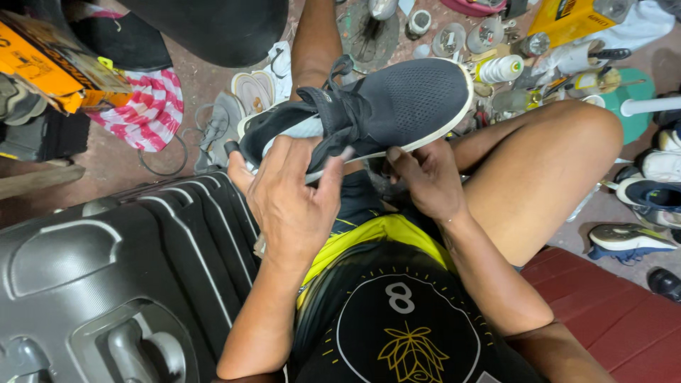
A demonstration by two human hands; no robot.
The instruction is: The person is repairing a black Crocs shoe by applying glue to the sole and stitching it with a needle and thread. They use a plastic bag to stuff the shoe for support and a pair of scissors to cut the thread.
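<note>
Shoe: black sneaker [397,103], held over the lap, right of the grey suitcase [106,284].
Left hand [294,202]: fingers wrapped around its heel.
Right hand [425,177]: fingers pinching its sole edge.
Risk: shoe might slip and drop, since the grip looks light.

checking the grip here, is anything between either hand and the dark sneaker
Nothing visible. The left hand grips the dark sneaker directly at its heel side, and the right hand touches the sole edge from below. The grey suitcase sits beside them, not between.
</note>
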